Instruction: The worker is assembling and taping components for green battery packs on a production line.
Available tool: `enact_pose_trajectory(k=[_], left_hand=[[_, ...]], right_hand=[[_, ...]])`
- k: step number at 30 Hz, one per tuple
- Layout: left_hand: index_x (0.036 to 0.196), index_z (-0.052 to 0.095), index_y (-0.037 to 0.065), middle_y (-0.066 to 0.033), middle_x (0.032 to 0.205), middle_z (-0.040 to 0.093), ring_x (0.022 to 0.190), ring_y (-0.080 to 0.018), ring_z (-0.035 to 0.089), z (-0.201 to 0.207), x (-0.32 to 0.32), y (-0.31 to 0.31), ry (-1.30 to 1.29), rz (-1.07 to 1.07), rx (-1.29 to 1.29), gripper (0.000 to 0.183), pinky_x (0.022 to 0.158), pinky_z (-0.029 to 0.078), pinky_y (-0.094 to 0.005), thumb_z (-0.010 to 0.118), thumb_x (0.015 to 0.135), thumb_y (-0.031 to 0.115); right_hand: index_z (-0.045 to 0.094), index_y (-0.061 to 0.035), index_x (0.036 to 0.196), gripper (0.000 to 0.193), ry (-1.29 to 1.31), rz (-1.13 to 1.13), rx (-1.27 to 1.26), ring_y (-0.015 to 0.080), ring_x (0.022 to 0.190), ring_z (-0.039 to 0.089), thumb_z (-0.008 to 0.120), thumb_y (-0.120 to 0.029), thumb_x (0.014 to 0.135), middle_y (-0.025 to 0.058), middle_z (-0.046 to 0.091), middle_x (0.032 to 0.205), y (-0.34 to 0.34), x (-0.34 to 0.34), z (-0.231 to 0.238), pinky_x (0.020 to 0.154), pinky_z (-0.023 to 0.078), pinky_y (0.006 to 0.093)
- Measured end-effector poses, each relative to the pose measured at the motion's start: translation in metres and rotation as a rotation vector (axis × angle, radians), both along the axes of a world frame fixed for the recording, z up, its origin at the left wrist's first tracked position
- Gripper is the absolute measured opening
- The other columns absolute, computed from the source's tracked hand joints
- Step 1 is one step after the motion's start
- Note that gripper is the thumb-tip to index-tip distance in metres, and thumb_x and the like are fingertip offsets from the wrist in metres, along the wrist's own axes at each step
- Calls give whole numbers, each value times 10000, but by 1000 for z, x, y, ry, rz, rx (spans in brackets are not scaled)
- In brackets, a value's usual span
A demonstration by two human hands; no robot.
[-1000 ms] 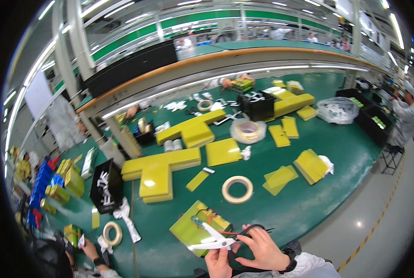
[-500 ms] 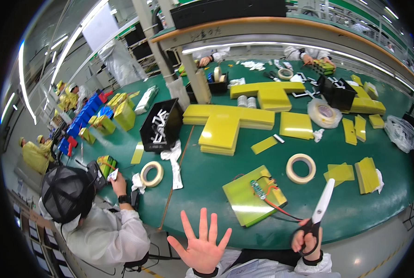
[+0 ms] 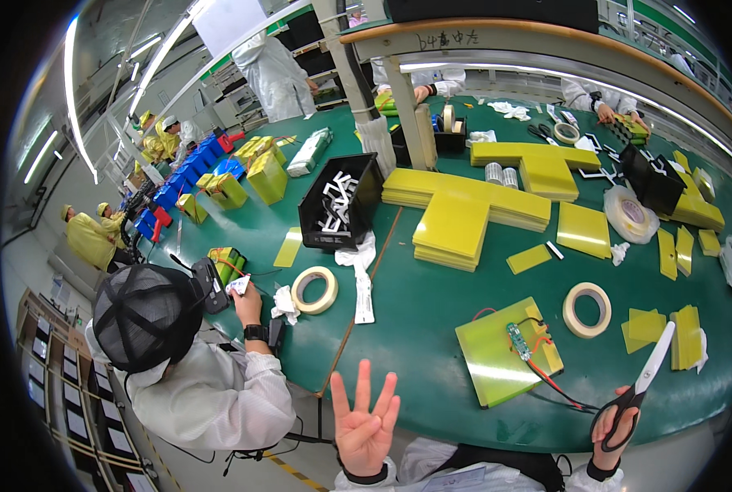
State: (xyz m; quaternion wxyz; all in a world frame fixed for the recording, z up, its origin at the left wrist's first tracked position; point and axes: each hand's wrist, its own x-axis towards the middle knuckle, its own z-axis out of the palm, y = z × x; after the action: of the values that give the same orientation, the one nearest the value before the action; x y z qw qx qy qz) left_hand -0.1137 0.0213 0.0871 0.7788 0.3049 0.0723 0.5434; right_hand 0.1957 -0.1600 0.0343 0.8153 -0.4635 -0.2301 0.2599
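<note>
My left hand is raised palm up at the table's front edge, holding nothing. Three of its fingers stretch apart, and the thumb folds across the palm. My right hand grips a pair of scissors by the black handles, with the blades together and pointing up and away. Between my hands, farther in on the table, lies a battery pack under a yellow-green sheet, with a small green circuit board and red and black wires. The wire ends reach close to the scissors.
A masking tape roll lies beyond the pack, near loose yellow sheets. Stacked yellow sheets and a black bin of white parts stand farther back on the green table. At left, a co-worker handles another battery pack.
My left hand has gone from five spread fingers to three raised, the thumb folded in. The view has turned left, so the table things appear farther right. My right hand still holds the scissors.
</note>
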Motion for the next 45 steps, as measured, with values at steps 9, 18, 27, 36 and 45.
enact_pose_trajectory(k=[9,18,27,36,45], left_hand=[[1135,517,-45,-228,1345,357,1282,-317,327,-20,-37,79,968,383,58,409,1058,252,-370,430,743,-120],[1077,532,-26,-233,1186,491,1149,-360,444,-69,-24,162,1457,797,440,309,979,325,-391,522,774,32],[1075,486,-36,-225,1152,446,1108,-391,408,-90,-52,211,2163,1003,579,337,923,343,-428,549,745,-40],[908,508,-25,-163,856,497,815,-337,485,-70,-39,193,1858,1093,595,181,741,375,-410,567,737,-20],[942,489,-3,-80,866,633,912,-183,593,-12,-32,54,1181,591,614,298,1068,101,-445,480,899,292]], right_hand=[[394,12,1098,594,-143,-19,-109,71,324,320,463,-528,860,-37,323,474,25,28,-3,313,261,176],[372,7,1101,620,-342,-180,-123,96,431,382,408,-567,868,3,372,544,53,43,-25,402,318,206],[396,17,1037,620,-429,-233,-349,98,373,368,385,-578,866,6,361,478,60,35,-18,379,319,206],[367,17,1115,695,-425,-271,-94,129,498,455,535,-578,798,39,441,587,67,38,-20,482,374,224],[358,23,977,472,-347,38,-206,106,291,360,475,-427,893,40,436,420,47,-63,42,298,264,202]])
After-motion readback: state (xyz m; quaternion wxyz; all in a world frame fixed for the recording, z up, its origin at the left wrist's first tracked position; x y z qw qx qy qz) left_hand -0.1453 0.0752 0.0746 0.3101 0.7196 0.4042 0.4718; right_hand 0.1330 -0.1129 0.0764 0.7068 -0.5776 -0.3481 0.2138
